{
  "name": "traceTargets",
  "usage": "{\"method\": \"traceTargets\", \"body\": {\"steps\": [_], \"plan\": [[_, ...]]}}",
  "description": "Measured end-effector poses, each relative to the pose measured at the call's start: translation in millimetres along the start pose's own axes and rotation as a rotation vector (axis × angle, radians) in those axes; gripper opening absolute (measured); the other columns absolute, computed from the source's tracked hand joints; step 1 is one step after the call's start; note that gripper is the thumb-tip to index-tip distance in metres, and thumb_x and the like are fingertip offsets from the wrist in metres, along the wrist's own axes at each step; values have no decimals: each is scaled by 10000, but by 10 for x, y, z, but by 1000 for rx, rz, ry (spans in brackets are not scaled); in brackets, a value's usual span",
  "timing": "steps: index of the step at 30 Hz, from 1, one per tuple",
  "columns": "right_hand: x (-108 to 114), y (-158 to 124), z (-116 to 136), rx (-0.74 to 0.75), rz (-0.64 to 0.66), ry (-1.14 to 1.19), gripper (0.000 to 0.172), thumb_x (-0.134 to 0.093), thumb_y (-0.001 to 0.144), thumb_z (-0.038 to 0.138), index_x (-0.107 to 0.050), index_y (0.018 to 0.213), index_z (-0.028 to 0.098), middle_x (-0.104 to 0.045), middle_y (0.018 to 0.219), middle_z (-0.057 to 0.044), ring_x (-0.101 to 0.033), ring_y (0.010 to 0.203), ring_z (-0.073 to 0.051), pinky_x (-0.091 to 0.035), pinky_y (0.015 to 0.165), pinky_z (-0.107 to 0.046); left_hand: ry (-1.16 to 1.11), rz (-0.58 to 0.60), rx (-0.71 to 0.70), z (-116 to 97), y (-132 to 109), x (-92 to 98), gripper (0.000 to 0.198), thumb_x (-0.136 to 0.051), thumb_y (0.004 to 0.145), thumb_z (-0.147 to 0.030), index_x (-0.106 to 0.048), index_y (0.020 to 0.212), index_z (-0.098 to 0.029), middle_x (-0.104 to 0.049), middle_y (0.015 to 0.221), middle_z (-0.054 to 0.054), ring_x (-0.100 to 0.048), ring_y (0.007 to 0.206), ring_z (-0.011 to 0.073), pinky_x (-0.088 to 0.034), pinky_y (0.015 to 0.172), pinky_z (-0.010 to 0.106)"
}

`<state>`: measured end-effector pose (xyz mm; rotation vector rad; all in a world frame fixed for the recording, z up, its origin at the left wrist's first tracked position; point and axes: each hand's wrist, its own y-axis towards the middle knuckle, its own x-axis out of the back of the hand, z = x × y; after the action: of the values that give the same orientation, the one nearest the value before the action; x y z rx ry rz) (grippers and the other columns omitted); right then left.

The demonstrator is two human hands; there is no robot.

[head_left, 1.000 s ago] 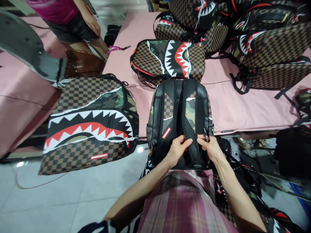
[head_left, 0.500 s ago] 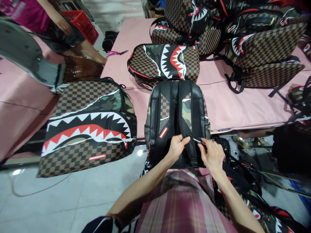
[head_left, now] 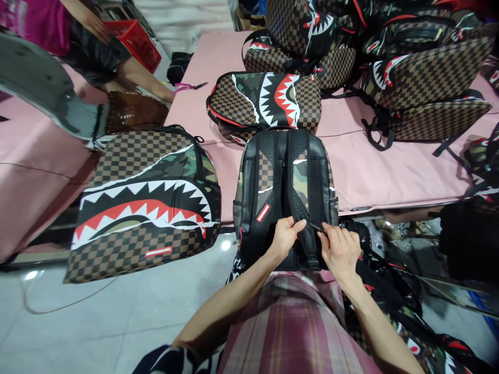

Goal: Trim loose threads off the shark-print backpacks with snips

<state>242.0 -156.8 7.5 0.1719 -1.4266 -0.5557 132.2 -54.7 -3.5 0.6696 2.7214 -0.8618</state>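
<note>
A backpack (head_left: pixel 281 171) stands before me with its strap side up, leaning against the table edge. It has two padded black shoulder straps with checked and camouflage patches. My left hand (head_left: pixel 286 236) is closed, thumb and fingers pinching the edge of the right-hand shoulder strap (head_left: pixel 302 208) near its lower end. Just to the right, my right hand (head_left: pixel 342 249) is closed around a small, dark, thin-bladed tool (head_left: pixel 316 226), its tip pointing left at the same strap. Most of the tool is hidden by my fingers.
A checked shark-mouth backpack (head_left: pixel 148 202) lies at the left, another (head_left: pixel 268 101) just beyond mine. More backpacks (head_left: pixel 424 78) pile up at the back right of the pink table (head_left: pixel 390 176), others (head_left: pixel 409 317) below right. A grey chair (head_left: pixel 35 78) and a person's arm (head_left: pixel 88 21) are at upper left.
The tool's bright blade showed above the strap earlier; now it looks dark and tilted against it. Both hands stay almost in place. The view has shifted slightly.
</note>
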Motion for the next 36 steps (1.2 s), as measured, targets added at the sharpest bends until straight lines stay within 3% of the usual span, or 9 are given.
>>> {"method": "traceTargets", "body": {"steps": [13, 21, 29, 33, 36], "plan": [[7, -12, 22, 1, -3, -9, 180, -524, 862, 237, -610, 992, 148, -669, 779, -48, -530, 695, -175, -308, 680, -340, -11, 5, 9, 11, -11, 6, 356, -743, 565, -409, -634, 687, -93, -613, 557, 15, -560, 477, 126, -477, 489, 260], [-172, -21, -171, -162, 87, 545, 183, -550, 841, 314, -631, 963, 204, -669, 807, -24, -581, 744, -167, -396, 731, -316, -57, 33, 38, -50, -55, 25, 408, -768, 529, -437, -640, 697, -88, -636, 586, 34, -574, 492, 136, -493, 505, 274], [-396, -76, -162, -574, 221, 1202, 211, -642, 732, 360, -637, 884, 214, -680, 817, -23, -607, 754, -179, -455, 713, -314, -56, 119, 77, -118, -72, 29, 437, -766, 542, -462, -646, 722, -82, -650, 635, 58, -586, 527, 134, -483, 505, 252], [-370, -65, -130, -587, 251, 1272, 237, -667, 701, 378, -630, 866, 212, -668, 800, -31, -593, 747, -175, -447, 716, -325, -31, 101, 73, -70, -42, 49, 451, -768, 525, -471, -642, 715, -83, -642, 616, 50, -579, 513, 135, -485, 499, 261], [-243, 8, -163, -573, 130, 1434, 311, -602, 713, 496, -593, 836, 211, -615, 701, -23, -533, 588, -146, -430, 595, -316, -19, 23, 100, 0, -5, 94, 440, -780, 499, -463, -624, 682, -95, -629, 587, 34, -563, 491, 124, -481, 484, 259]]}}
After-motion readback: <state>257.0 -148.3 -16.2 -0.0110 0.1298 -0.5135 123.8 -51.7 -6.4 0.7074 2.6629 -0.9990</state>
